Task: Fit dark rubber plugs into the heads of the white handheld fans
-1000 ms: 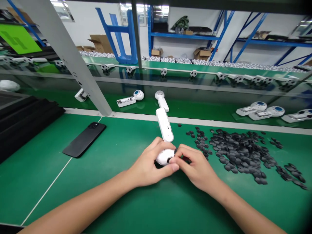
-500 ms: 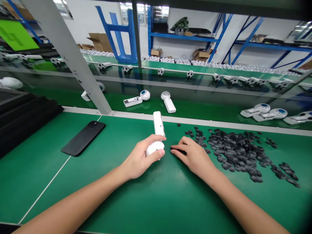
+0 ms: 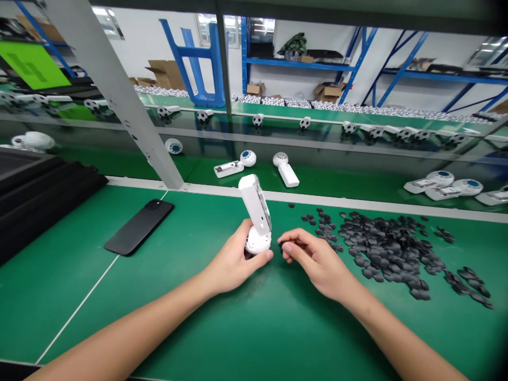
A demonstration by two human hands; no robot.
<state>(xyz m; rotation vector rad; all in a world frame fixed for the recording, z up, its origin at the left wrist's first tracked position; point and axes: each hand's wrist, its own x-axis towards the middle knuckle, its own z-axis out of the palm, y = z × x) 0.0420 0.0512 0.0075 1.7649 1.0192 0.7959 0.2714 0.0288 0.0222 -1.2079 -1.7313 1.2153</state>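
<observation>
The left hand has its fingers clamped around the round head of a white plastic handheld fan, held upright above the green surface. The right hand pinches a small black piece between its fingertips, just beside the fan, near a heap of black pieces.

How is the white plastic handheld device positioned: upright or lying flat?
Nearly upright: its long white handle points up, tilted slightly, above the round head gripped in the left hand.
</observation>
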